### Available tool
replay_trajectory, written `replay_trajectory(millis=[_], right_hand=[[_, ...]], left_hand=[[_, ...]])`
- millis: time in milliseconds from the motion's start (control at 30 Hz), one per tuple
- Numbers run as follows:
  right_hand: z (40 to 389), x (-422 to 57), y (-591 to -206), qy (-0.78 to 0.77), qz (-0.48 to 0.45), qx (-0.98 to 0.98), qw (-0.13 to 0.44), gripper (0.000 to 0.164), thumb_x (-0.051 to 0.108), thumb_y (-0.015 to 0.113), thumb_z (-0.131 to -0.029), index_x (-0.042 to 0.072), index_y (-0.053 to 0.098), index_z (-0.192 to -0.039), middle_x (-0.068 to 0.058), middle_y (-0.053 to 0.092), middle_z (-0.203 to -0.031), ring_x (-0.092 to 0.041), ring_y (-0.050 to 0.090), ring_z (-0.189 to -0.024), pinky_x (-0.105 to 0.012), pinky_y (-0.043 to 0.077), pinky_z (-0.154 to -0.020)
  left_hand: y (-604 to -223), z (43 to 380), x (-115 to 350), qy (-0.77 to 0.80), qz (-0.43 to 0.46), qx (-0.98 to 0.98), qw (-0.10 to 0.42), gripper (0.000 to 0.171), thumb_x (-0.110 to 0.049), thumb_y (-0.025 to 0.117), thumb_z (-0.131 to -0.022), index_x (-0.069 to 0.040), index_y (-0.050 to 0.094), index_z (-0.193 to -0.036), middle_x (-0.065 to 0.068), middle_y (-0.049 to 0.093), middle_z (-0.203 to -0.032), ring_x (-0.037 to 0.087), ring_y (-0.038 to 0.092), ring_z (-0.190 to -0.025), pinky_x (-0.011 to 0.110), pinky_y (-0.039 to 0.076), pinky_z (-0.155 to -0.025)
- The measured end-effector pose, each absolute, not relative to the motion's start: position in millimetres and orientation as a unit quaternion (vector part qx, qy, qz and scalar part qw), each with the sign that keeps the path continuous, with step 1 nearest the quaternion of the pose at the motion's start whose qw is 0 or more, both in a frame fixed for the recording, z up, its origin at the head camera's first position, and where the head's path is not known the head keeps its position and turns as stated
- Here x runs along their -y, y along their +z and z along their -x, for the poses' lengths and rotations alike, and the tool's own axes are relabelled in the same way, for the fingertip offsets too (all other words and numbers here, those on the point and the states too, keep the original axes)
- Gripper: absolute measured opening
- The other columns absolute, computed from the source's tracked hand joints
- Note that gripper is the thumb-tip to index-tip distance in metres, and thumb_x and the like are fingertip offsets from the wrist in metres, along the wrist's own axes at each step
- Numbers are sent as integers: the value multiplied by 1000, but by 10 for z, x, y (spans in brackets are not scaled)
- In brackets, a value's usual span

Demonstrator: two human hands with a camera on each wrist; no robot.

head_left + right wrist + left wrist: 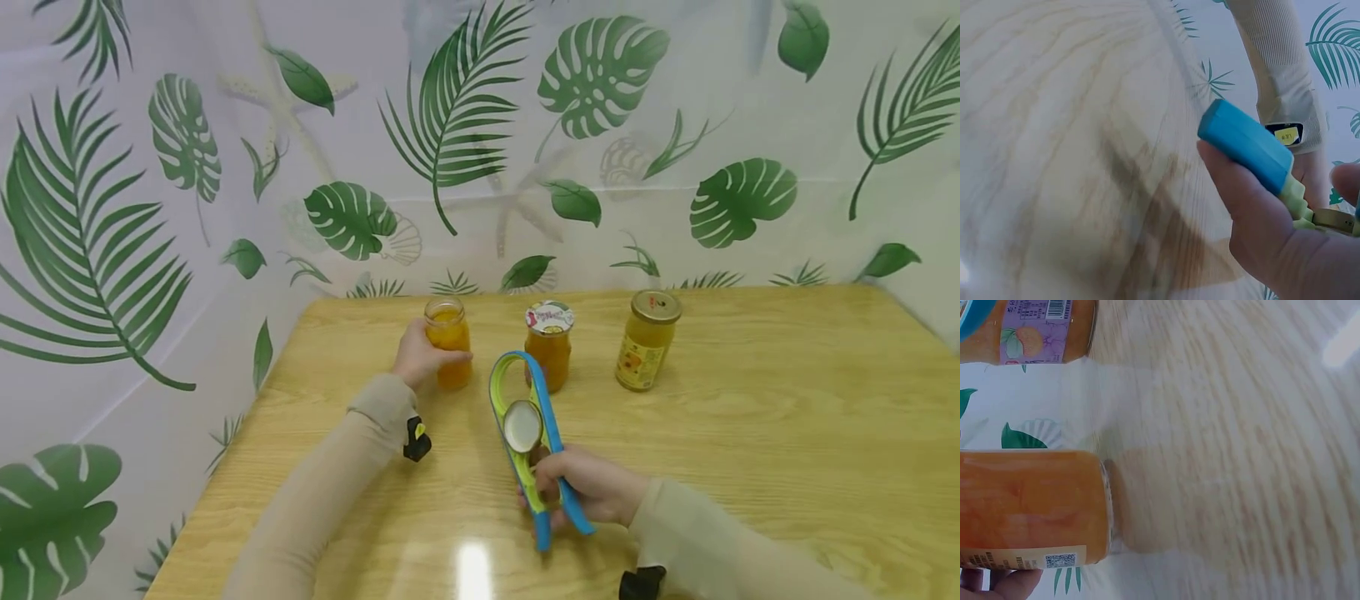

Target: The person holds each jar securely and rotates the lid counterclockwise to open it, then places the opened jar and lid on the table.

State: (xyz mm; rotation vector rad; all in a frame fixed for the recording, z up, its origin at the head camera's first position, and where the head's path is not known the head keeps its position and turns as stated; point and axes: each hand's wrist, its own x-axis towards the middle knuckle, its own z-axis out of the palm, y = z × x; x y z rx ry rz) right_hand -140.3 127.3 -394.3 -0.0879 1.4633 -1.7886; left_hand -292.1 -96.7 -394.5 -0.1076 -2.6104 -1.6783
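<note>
In the head view my left hand [422, 357] grips a lidless glass jar [450, 333] of orange contents at the table's left rear. The left wrist view shows this jar [1029, 503] sideways, with fingertips along its label. My right hand [596, 487] holds a blue and green looped jar opener [552, 421] by its two arms, above the table. Caught between those arms is a round metal lid [522, 427], its pale inner side facing the head camera. One blue end of the opener [1246, 147] lies along a finger in the right wrist view.
Behind the opener stands a capped jar [549, 346] with a patterned white lid, partly hidden by the loop. Farther right is a gold-lidded yellow jar [647, 342]. The wooden table [787, 417] ends at a leaf-print cloth [480, 250] at the back and left.
</note>
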Motion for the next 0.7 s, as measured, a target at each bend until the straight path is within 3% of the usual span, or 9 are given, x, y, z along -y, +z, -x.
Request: replay_trajectory(millis=[200, 433, 700], right_hand=[[1377, -1165, -4003, -723, 28, -546, 421, 31, 3, 40, -73, 2, 33, -104, -11, 51, -92, -19, 51, -86, -46, 45, -78], [1388, -1077, -3985, -738, 16, -525, 423, 25, 3, 39, -72, 0, 34, -97, -11, 52, -92, -19, 52, -87, -47, 44, -83], [1422, -1048, -3977, -758, 27, -483, 438, 31, 4, 38, -75, 1, 30, -105, -11, 51, -92, -18, 52, -88, -48, 42, -85]], left_hand=[[-3996, 2898, 992, -536, 29, 844, 3, 66, -11, 80, -59, -2, 43, -113, 13, 51, -108, 27, 50, -99, 36, 40, -89], [-3960, 2861, 1029, -536, 43, 843, 1, 62, -10, 80, -60, -1, 46, -111, 13, 55, -105, 26, 52, -96, 35, 41, -87], [-3936, 2880, 1021, -553, 53, 832, -12, 59, -9, 79, -61, -2, 48, -111, 12, 57, -105, 25, 53, -97, 34, 41, -88]])
